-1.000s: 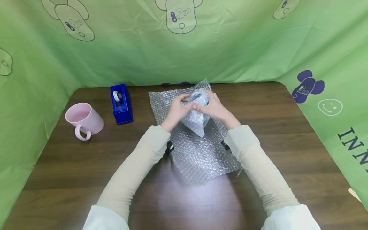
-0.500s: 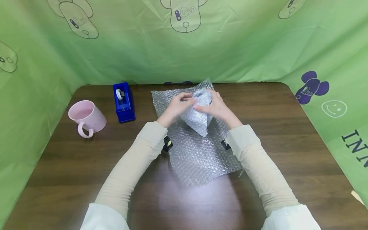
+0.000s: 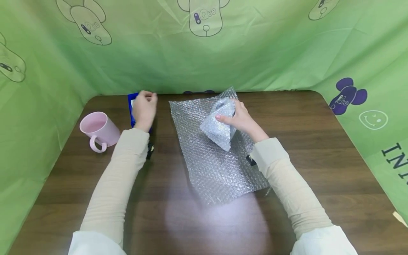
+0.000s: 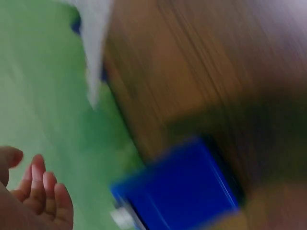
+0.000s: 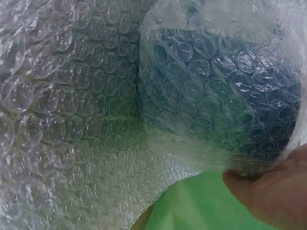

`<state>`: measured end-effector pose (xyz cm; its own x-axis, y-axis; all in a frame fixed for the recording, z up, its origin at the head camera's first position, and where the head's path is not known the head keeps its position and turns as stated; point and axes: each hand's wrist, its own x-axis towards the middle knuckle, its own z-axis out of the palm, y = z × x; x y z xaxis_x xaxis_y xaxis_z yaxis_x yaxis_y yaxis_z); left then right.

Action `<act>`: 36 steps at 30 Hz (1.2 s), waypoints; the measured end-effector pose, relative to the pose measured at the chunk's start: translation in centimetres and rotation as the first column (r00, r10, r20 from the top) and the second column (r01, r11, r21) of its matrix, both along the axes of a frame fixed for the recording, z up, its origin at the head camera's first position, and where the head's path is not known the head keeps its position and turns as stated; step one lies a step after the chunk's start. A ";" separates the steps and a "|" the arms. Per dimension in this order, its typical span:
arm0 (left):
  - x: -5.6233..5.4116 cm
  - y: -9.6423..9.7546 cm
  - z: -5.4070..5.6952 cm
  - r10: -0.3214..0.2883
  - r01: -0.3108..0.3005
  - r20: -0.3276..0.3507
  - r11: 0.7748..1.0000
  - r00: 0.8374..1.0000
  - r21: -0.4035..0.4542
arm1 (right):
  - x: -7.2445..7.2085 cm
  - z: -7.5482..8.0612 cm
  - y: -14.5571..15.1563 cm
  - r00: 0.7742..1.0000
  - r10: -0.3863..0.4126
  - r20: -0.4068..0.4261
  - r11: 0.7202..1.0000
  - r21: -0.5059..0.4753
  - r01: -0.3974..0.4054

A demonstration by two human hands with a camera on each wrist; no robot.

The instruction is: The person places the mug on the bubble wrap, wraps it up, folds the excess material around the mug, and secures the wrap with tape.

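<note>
A bundle in bubble wrap (image 3: 217, 129) stands on the flat bubble wrap sheet (image 3: 216, 173). My right hand (image 3: 241, 118) grips the bundle from its right side, thumb in front. Through the wrap in the right wrist view, something dark bluish (image 5: 216, 81) shows, its kind unclear. Over the blue tape dispenser (image 3: 131, 102) hovers my left hand (image 3: 144, 110), blurred and covering most of it. In the left wrist view the fingers of that hand (image 4: 45, 201) are loosely bent with nothing between them, apart from the dispenser (image 4: 177, 187).
A pink mug (image 3: 106, 131) stands at the left of the wooden table (image 3: 318, 170), its handle toward the front. A green printed curtain (image 3: 255, 53) closes off the back and both sides.
My left hand has let go of the bundle and moved left to above the tape dispenser. The right hand stays on the bundle.
</note>
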<state>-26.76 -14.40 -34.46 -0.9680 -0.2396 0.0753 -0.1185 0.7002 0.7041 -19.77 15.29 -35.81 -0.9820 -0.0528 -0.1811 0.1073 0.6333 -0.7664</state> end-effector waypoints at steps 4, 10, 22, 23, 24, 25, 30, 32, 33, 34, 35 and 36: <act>0.1 -2.9 -0.6 0.130 -0.124 0.053 0.987 0.990 -0.098 | 0.1 -0.1 0.1 1.000 -0.009 -0.013 1.000 -0.006 0.009; 0.3 -5.0 -1.7 0.162 -0.140 0.156 0.980 0.974 -0.142 | 0.1 0.0 0.1 0.999 -0.008 -0.031 1.000 -0.010 0.007; 0.3 -6.3 -2.3 0.166 -0.146 0.309 0.985 0.936 -0.088 | 0.1 0.0 -0.1 1.000 -0.001 -0.026 1.000 -0.021 0.000; 0.3 -6.3 -2.3 0.163 -0.145 0.321 0.986 0.933 -0.079 | 0.1 0.0 -0.1 1.000 0.000 -0.029 1.000 -0.022 -0.001; 0.2 -6.4 -2.2 0.157 -0.143 0.333 0.988 0.930 -0.067 | 0.1 0.1 -0.2 1.000 0.001 -0.030 1.000 -0.022 -0.002; 0.2 -6.4 -2.2 0.149 -0.138 0.346 0.989 0.926 -0.057 | 0.1 0.1 -0.2 1.000 0.002 -0.030 1.000 -0.022 -0.002; 0.2 -6.1 -1.7 0.131 -0.133 0.389 0.991 0.912 -0.021 | 0.1 0.0 -0.2 0.999 0.004 -0.032 1.000 -0.013 -0.004; 0.1 -5.9 -1.4 0.121 -0.142 0.393 0.990 0.912 0.025 | 0.1 0.1 -0.1 1.000 0.000 -0.030 1.000 -0.013 -0.001; 0.1 -5.9 -1.3 0.110 -0.143 0.399 0.988 0.910 0.055 | 0.1 0.1 -0.1 1.000 -0.006 -0.029 1.000 -0.015 0.005; 0.1 -5.8 -1.1 0.090 -0.147 0.414 0.983 0.906 0.108 | 0.1 0.1 -0.1 1.000 -0.011 -0.027 1.000 -0.018 0.011; 0.0 -5.9 -1.0 0.067 -0.148 0.430 0.976 0.901 0.160 | 0.1 0.1 -0.1 1.000 -0.015 -0.024 1.000 -0.020 0.015; 0.0 -5.9 -0.9 0.040 -0.149 0.443 0.965 0.896 0.215 | 0.1 0.1 -0.1 1.000 -0.014 -0.023 1.000 -0.021 0.014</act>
